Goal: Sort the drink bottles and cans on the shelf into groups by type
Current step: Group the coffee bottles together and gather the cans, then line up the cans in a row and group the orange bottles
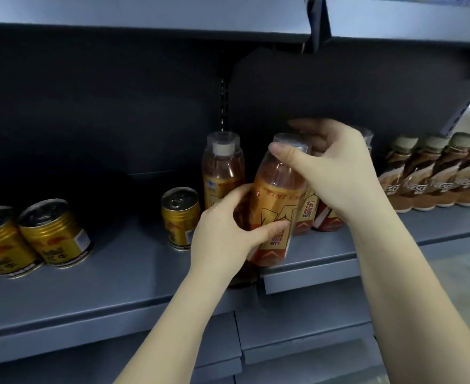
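Amber liquid shows through the clear plastic of the energy-drink bottle [276,206] that I hold tilted just over the near edge of the shelf [123,275]. My left hand [228,231] is wrapped around its lower label, and my right hand [328,167] closes over the clear cap from above, so both hands are full with this one bottle.

As far as I can judge, the sorting is about half done. At the far right, the brown coffee bottles [433,176] already stand in a tidy row, touching each other, and they look finished. Behind my right hand, two or more bottles of the same kind as mine [308,214] stand together, but my hand hides their tops, so I cannot count them. One more amber bottle [222,167] stands upright to the left of the one I hold, just beside a single gold can [180,217].

This gold can is the problem. Its two companions, the gold cans [31,236], stand well apart at the far left, leaning in the wide view. I think what remains is to put my bottle down with its own group, to bring the upright amber bottle closer to them, and to move the lonely can to the left to join the other cans.
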